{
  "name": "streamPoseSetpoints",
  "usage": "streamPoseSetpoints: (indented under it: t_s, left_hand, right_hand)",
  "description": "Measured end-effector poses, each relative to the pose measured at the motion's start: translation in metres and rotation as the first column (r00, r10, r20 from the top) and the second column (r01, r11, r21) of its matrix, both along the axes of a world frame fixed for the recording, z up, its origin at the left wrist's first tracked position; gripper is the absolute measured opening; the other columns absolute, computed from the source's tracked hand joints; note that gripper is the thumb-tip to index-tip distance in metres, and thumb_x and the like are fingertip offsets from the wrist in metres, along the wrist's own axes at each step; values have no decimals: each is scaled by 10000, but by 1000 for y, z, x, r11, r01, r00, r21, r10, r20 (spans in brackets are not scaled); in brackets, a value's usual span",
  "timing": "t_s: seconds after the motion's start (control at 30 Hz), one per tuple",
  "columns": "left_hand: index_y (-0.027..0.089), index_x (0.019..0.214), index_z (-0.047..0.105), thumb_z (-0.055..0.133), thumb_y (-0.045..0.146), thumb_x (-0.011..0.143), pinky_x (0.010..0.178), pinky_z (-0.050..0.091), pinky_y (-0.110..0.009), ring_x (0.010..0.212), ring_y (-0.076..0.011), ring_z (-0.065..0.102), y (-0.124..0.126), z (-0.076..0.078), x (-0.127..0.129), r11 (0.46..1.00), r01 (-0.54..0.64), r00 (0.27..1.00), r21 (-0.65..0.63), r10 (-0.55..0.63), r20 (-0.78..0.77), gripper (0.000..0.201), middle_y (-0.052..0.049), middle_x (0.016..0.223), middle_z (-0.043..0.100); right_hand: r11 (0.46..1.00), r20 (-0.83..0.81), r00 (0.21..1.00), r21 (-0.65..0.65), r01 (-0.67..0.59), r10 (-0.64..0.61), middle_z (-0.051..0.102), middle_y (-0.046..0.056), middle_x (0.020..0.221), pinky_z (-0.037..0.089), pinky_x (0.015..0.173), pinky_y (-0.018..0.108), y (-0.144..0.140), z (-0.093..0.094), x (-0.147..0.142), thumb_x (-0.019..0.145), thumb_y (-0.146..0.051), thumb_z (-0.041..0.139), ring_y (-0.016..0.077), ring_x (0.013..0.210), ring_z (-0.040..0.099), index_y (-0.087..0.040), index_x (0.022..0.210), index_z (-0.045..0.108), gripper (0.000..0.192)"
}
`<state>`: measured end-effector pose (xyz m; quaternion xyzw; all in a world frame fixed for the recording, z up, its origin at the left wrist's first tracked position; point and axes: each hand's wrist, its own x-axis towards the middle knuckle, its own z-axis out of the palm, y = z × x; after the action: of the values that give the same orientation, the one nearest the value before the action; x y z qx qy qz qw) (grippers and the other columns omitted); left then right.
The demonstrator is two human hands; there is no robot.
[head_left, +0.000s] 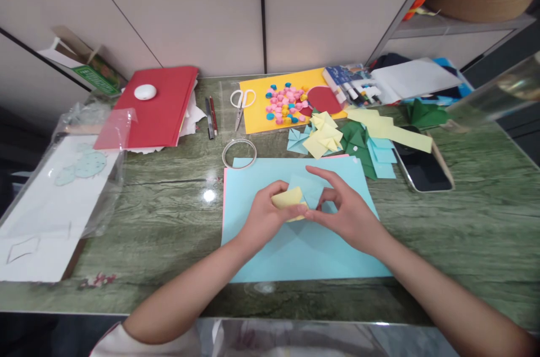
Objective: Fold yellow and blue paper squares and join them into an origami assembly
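Note:
Over the light blue paper sheet [270, 256], my left hand [270, 211] is closed on a folded yellow paper piece [288, 198], thumb in front and fingers behind. A light blue paper piece [307, 188] meets the yellow one at its right side. My right hand [343, 211] pinches this blue piece near its lower edge between thumb and bent fingers, with the index finger stretched up above it. Whether the two pieces are joined I cannot tell. Just beyond the sheet lie folded yellow papers [324, 136] and folded blue papers [297, 140].
White-handled scissors [239, 109], a bangle-like ring [239, 153] and pens [211, 117] lie behind the sheet. Small coloured balls [284, 101] rest on yellow card [253, 118]. A phone [422, 166] is at right. A red folder [147, 115] and a white drawing board [46, 222] are left.

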<state>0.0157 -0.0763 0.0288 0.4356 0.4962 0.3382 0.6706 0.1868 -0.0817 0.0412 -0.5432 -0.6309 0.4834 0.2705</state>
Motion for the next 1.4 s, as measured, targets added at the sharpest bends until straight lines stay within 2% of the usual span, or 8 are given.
streamPoseSetpoints:
  t_s: [0.07, 0.23, 0.47, 0.87, 1.0, 1.13, 1.23, 1.4]
  left_hand:
    - [167, 672, 447, 711, 309, 624, 528, 309, -191, 568, -74, 384, 0, 1, -1, 999, -32, 999, -4, 32, 12, 304, 61, 612, 395]
    - [166, 689, 459, 711, 307, 623, 521, 325, -186, 566, -71, 405, 1, 0, 0, 999, -47, 998, -23, 48, 33, 296, 61, 619, 406]
    - [163, 764, 500, 720, 315, 616, 554, 423, -226, 595, -115, 542, -1, -4, 6, 993, -78, 992, -91, 87, 90, 305, 36, 646, 531]
    - [154, 784, 527, 754, 275, 580, 550, 436, -228, 560, -95, 540, -2, -5, 7, 977, -168, 974, -131, 185, 128, 328, 39, 654, 561]
    - [150, 816, 531, 748, 261, 604, 546, 443, -213, 613, -95, 547, -1, -4, 5, 978, -138, 968, -154, 166, 186, 323, 31, 698, 555]
    - [142, 863, 544, 720, 247, 658, 558, 445, -188, 650, -89, 568, 1, -4, 3, 967, -67, 949, -246, 138, 283, 290, 13, 733, 568]
    - [136, 855, 560, 712, 238, 676, 542, 443, -161, 606, -67, 571, 3, -5, 2, 941, -4, 930, -339, 128, 343, 256, 7, 724, 585]
    - [135, 855, 595, 707, 206, 686, 506, 453, -101, 547, -32, 562, 6, -7, 1, 883, 30, 899, -469, 182, 399, 215, 16, 670, 588]
  right_hand:
    - [999, -79, 997, -47, -23, 19, 505, -55, 648, 428, 671, 272, 2, 0, 2, 783, -296, 581, 137, 668, 532, -299, 1312, 324, 588]
    - [996, -197, 980, -89, 22, -39, 508, -46, 648, 407, 653, 265, 5, -5, 4, 824, -325, 530, 133, 686, 527, -262, 1271, 379, 477]
    - [991, -137, 982, -14, 130, -131, 538, -41, 608, 398, 587, 267, 4, -5, 3, 760, -302, 614, 143, 632, 541, -246, 1133, 511, 391]
    - [988, -48, 987, 18, 152, -151, 568, -49, 594, 397, 562, 252, 0, -3, -1, 760, -287, 609, 133, 606, 567, -250, 1067, 536, 318]
    - [986, -87, 982, -24, 166, -168, 570, -46, 593, 380, 521, 247, -1, -3, -1, 756, -317, 614, 128, 557, 534, -248, 1116, 503, 382]
    - [989, -150, 979, -81, 124, -136, 564, -40, 583, 414, 554, 264, 1, -4, 1, 781, -346, 584, 151, 598, 564, -245, 1161, 478, 407]
    - [994, -159, 982, -45, 98, -104, 555, -29, 601, 430, 582, 266, 3, -4, 4, 787, -364, 575, 147, 616, 563, -227, 1053, 565, 299]
    - [994, -153, 983, 23, 107, -102, 641, 22, 755, 459, 600, 265, 6, -3, 6, 726, -362, 642, 151, 674, 582, -197, 831, 640, 196]
